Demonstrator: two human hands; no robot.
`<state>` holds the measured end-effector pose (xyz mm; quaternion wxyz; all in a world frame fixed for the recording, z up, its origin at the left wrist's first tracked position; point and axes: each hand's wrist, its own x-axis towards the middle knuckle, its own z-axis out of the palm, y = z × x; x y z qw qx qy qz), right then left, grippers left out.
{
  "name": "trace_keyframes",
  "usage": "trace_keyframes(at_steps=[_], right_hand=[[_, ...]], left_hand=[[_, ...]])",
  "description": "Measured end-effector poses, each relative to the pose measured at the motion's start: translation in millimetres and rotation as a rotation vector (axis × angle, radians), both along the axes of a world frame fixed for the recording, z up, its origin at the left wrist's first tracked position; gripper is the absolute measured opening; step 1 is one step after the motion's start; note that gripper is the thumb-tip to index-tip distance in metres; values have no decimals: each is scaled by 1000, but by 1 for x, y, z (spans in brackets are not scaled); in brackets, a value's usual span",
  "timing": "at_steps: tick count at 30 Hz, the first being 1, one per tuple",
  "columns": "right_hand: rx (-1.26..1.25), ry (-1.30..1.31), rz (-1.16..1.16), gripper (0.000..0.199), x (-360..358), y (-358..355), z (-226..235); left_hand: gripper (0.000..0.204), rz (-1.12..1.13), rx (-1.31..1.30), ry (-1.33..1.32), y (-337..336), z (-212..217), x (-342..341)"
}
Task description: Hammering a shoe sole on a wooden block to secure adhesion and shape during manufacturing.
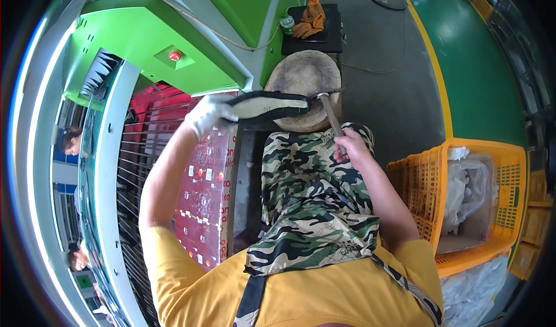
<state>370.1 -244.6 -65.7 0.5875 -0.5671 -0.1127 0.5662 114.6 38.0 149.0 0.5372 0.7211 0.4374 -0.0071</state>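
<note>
Sitting hemmed in — green machine [174, 32] to the left, orange crate [463, 171] to the right, bare grey floor [382, 84] beyond the round wooden block [307, 72]. Gloved left hand [208, 114] reaches forward, gripping a black shoe sole [269, 105] laid across the block's near edge. Bare right hand [350, 147] is closed on a hammer [331, 114] — its head meets the sole's right end.

A factory floor: green machine [174, 32], painted green floor [480, 66], orange crate [504, 171].
</note>
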Motion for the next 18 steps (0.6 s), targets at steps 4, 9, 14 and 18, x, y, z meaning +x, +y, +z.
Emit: trace_keyframes(at_steps=[4, 9, 14, 18], right_hand=[[41, 200, 34, 21, -2, 16, -13], [87, 108, 68, 14, -1, 21, 0], [68, -154, 81, 18, 1, 19, 32], [195, -464, 31, 20, 12, 19, 111]], left_hand=[[36, -33, 273, -118, 27, -5, 46], [41, 119, 332, -779, -5, -48, 86], [28, 115, 291, -820, -20, -69, 106], [40, 151, 469, -713, -22, -78, 114]])
